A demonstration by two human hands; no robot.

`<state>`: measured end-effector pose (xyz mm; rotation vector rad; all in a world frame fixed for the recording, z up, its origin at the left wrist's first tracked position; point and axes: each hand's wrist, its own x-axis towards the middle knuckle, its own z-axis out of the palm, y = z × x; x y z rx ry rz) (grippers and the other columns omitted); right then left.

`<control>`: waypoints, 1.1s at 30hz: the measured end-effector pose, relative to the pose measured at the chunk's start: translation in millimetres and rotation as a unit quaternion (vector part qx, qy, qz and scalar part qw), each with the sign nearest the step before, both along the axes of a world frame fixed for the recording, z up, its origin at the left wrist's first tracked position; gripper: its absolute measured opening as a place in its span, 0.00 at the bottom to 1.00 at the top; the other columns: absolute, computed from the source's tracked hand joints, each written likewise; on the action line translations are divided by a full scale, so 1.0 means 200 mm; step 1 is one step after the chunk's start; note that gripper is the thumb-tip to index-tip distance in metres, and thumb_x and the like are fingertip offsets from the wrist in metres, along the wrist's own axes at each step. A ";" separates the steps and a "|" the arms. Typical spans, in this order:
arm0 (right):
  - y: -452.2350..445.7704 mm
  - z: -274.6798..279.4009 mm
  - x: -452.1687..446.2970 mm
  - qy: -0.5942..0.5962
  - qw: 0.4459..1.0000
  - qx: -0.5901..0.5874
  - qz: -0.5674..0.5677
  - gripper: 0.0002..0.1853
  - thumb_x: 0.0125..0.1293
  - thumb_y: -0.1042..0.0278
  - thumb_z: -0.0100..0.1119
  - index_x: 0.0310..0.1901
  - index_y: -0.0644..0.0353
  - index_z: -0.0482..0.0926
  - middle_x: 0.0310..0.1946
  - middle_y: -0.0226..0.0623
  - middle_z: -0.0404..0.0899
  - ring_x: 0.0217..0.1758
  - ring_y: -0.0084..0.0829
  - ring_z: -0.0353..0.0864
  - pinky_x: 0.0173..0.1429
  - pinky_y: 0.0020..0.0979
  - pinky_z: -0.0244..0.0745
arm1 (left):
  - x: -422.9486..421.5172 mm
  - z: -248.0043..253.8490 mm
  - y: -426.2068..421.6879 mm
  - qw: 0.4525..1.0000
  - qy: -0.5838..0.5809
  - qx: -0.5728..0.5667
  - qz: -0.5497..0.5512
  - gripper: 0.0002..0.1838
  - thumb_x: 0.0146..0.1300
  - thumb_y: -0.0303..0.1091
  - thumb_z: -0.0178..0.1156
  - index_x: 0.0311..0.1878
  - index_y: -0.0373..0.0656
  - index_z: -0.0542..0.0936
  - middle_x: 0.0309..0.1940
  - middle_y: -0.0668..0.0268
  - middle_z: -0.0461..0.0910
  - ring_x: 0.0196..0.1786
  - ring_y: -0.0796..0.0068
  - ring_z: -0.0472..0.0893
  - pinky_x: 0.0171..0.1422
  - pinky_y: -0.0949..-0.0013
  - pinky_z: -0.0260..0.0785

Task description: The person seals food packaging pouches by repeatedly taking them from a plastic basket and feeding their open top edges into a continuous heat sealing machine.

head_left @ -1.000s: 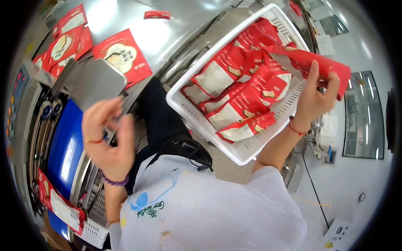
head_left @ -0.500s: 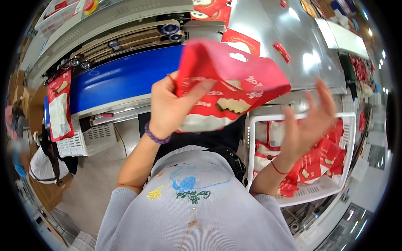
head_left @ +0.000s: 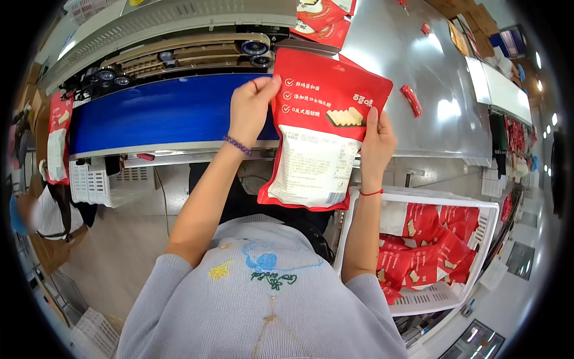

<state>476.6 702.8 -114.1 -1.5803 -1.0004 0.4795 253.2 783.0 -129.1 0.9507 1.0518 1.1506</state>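
Note:
A red and white snack pouch (head_left: 320,155) is held up in front of my body, its printed back panel facing me. My left hand (head_left: 251,110) pinches its upper left edge. On the other side, my right hand (head_left: 376,140) grips the right edge, thumb on the front. The pouch stands nearly upright, leaning a little, with its top flattened between my hands. Behind its left side lies the blue conveyor belt (head_left: 161,116) of a machine with rollers.
A white basket (head_left: 430,299) with several red pouches stands below right. On the metal table (head_left: 436,78) lie small red packets (head_left: 411,100) and more pouches (head_left: 323,24). Another pouch (head_left: 58,140) hangs at the belt's left end. A person (head_left: 57,212) is at far left.
My right hand came up from over the basket and took the pouch's right edge. The pouch was tilted with its top bulging; now it is flat and upright, back panel toward me.

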 end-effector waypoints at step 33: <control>-0.57 0.05 0.33 -0.375 0.925 -0.021 -0.062 0.14 0.58 0.76 0.64 0.47 0.60 0.79 0.45 0.43 0.82 0.48 0.42 0.80 0.54 0.39 0.75 | -0.40 0.41 -0.45 0.944 0.234 0.215 -0.087 0.14 0.75 0.33 0.54 0.40 0.34 0.85 0.27 0.74 0.77 0.26 0.91 0.63 0.30 0.83 0.51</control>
